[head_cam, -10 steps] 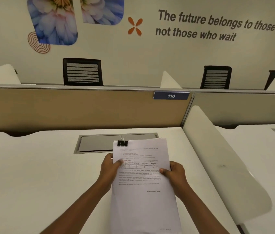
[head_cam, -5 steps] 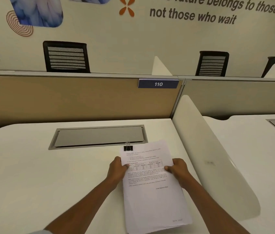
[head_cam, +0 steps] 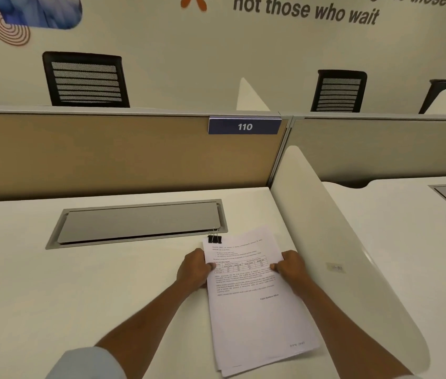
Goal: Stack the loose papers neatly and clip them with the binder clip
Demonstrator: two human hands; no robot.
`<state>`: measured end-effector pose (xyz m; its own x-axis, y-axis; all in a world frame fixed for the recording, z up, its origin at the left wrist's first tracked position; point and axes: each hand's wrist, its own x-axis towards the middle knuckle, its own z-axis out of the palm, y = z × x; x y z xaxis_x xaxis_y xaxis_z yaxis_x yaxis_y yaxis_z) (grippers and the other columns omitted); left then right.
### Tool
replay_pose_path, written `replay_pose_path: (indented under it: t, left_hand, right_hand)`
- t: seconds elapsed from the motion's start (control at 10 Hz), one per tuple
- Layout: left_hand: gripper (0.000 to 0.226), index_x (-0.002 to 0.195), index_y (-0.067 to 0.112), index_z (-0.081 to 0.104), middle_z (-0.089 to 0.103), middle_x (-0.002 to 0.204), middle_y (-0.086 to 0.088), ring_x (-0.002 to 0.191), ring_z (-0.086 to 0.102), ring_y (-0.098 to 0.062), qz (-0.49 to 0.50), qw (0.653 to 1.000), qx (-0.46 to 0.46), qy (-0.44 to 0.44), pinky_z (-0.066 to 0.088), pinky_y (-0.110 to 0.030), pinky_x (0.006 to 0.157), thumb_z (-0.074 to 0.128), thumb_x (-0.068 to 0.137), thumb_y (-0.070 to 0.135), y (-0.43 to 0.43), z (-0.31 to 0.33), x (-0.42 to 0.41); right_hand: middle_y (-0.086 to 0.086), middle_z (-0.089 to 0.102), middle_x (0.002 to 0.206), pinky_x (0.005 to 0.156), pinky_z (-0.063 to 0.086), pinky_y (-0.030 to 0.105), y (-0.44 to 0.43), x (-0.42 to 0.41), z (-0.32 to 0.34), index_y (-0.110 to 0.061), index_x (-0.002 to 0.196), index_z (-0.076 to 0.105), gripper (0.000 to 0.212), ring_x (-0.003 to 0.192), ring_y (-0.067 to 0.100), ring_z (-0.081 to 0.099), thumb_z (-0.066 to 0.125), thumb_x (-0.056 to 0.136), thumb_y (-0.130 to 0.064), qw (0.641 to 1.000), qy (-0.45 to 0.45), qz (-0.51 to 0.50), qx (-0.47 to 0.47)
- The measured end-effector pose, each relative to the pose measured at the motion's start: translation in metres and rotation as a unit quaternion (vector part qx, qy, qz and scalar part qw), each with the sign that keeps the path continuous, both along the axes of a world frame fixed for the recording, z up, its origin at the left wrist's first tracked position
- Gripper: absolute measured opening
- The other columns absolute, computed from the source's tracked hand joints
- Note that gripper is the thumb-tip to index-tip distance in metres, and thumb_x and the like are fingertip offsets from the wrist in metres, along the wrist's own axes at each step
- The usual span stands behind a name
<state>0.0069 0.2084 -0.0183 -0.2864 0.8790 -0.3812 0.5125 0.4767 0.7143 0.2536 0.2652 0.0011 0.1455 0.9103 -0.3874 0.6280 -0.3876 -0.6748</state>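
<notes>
White desk with a curved white side divider along its right edge and a tan partition at its far edge, bearing a blue plate marked 110. A grey recessed cable tray, lid closed, contents hidden, lies between the partition and the stack of papers. The stack lies on the desk just left of the divider, angled, its sheets slightly fanned at the near edge. Broad bare desk surface extends left of the stack. The left hand pinches the stack's left edge, thumb on top; the right hand pinches the right edge likewise. A black binder clip grips the stack's far left corner, just beyond the left hand, touching the tray's near rim.
</notes>
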Motion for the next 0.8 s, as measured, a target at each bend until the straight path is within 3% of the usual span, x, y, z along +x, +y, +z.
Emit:
replay_pose_path:
  t: [0.1, 0.2, 0.5, 0.7, 0.8]
  left_hand:
    - [0.021, 0.091, 0.015, 0.053, 0.07, 0.095, -0.003, 0.071, 0.071, -0.028, -0.015, 1.0, 0.001, 0.025, 0.061, -0.044, 0.063, 0.065, 0.084, 0.03, 0.008, -0.001, 0.003]
    - [0.027, 0.095, 0.014, 0.053, 0.069, 0.099, -0.003, 0.082, 0.069, -0.027, -0.057, 0.993, 0.009, 0.099, 0.054, -0.037, 0.07, 0.063, 0.085, 0.037, 0.016, 0.0, 0.008]
    - [0.038, 0.106, 0.009, 0.05, 0.068, 0.104, -0.008, 0.095, 0.065, -0.03, -0.113, 0.971, 0.033, 0.21, 0.05, -0.037, 0.076, 0.058, 0.088, 0.041, 0.02, 0.0, 0.018]
    - [0.047, 0.119, 0.005, 0.043, 0.069, 0.102, -0.01, 0.092, 0.067, -0.033, -0.173, 0.94, 0.068, 0.284, 0.047, -0.035, 0.07, 0.049, 0.092, 0.042, 0.0, 0.012, 0.019]
    - [0.049, 0.125, 0.002, 0.045, 0.07, 0.087, -0.009, 0.072, 0.068, -0.032, -0.214, 0.89, 0.13, 0.381, 0.046, -0.033, 0.059, 0.048, 0.092, 0.037, -0.015, 0.012, 0.014]
  right_hand:
    - [0.007, 0.059, 0.072, 0.057, 0.04, 0.028, 0.005, -0.001, 0.003, -0.005, 0.064, 0.052, 0.018, 0.062, 0.021, 0.053, 0.069, 0.07, -0.003, 1.0, -0.013, -0.013, 0.019]
    - [0.01, 0.061, 0.076, 0.059, 0.044, 0.031, 0.008, 0.002, 0.001, -0.006, 0.065, 0.049, 0.013, 0.069, 0.027, 0.058, 0.062, 0.068, -0.005, 0.999, -0.02, -0.027, 0.038]
    - [0.011, 0.067, 0.093, 0.073, 0.054, 0.036, 0.004, -0.005, 0.011, -0.01, 0.082, 0.053, 0.013, 0.084, 0.033, 0.064, 0.053, 0.072, -0.017, 0.985, -0.174, -0.002, 0.017]
    - [0.019, 0.057, 0.117, 0.087, 0.048, 0.043, -0.007, -0.018, 0.013, 0.001, 0.114, 0.047, 0.047, 0.108, 0.037, 0.055, 0.059, 0.077, -0.025, 0.962, -0.267, 0.017, 0.045]
    - [0.023, 0.053, 0.121, 0.089, 0.044, 0.046, -0.018, -0.019, 0.008, 0.003, 0.122, 0.04, 0.065, 0.111, 0.038, 0.049, 0.061, 0.081, -0.043, 0.931, -0.345, 0.068, 0.093]
